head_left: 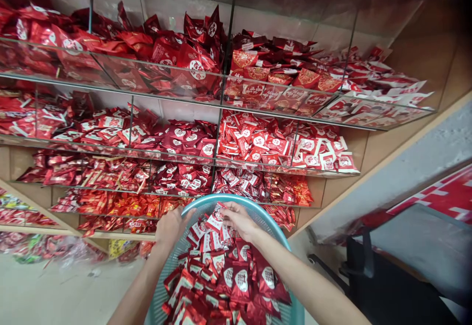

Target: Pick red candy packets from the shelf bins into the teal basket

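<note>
A teal plastic basket (pixel 228 198) is in front of me, heaped with small red and maroon wrapped packets. My left hand (pixel 169 231) is closed on the basket's left rim, with its thumb over the inside edge. Inside the far end of the basket, my right hand (pixel 239 222) pinches a red-and-white candy packet (pixel 215 218). Similar red-and-white packets lie just under those fingers. Nearer to me are maroon packets (pixel 240 281) with white heart-shaped labels and long red packets (pixel 182 285) with white parts.
Beyond the basket rises a wooden shelf rack (pixel 416 49) with glass fronts and dividers, its compartments filled with red packets. A black chair (pixel 379 280) stands at the right. Bagged sweets (pixel 40 246) sit low at the left, by the pale floor (pixel 66 290).
</note>
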A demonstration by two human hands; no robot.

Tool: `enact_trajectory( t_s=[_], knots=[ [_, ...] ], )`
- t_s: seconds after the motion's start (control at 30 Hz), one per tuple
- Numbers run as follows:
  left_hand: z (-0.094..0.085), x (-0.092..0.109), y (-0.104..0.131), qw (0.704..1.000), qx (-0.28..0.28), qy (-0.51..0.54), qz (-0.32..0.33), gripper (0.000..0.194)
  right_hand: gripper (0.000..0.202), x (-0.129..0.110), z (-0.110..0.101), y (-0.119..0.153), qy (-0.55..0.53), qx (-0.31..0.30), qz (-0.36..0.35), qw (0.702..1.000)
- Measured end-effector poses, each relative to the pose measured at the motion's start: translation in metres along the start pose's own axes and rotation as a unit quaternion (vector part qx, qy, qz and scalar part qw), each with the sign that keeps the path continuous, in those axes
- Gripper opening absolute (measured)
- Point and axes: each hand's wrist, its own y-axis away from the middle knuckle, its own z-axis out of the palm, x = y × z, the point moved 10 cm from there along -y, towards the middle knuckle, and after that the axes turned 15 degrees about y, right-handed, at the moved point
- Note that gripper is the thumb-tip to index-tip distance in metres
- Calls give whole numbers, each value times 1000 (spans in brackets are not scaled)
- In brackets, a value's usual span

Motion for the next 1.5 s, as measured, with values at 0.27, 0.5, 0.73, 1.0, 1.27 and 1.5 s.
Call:
enact_trajectory(
  t_s=[0.27, 0.5, 0.73, 1.0, 1.27, 1.5],
  knots=[
    [-1, 1, 0, 1000, -14, -17, -1, 55, 23, -19, -26, -27, 92, 94, -77, 988],
    [-1, 2, 0, 1000, -13, -5, 4, 55, 7, -28, -16, -31, 267, 125, -152, 943],
    [-2, 3, 1, 1000, -20, 2, -1, 57, 16, -30, 12, -25, 395, 81, -188, 895],
    [0, 1, 1, 1000, -17, 4, -6, 56, 22, -33, 27, -19, 552, 100, -188, 806],
    [2, 0, -1, 1000, -18, 0, -2, 59, 24, -49, 45, -1, 678, 60, -299, 669],
    [0, 0, 0, 1000, -19, 13, -18, 58, 32, -38, 70, 0, 736, -57, -334, 586]
  ],
)
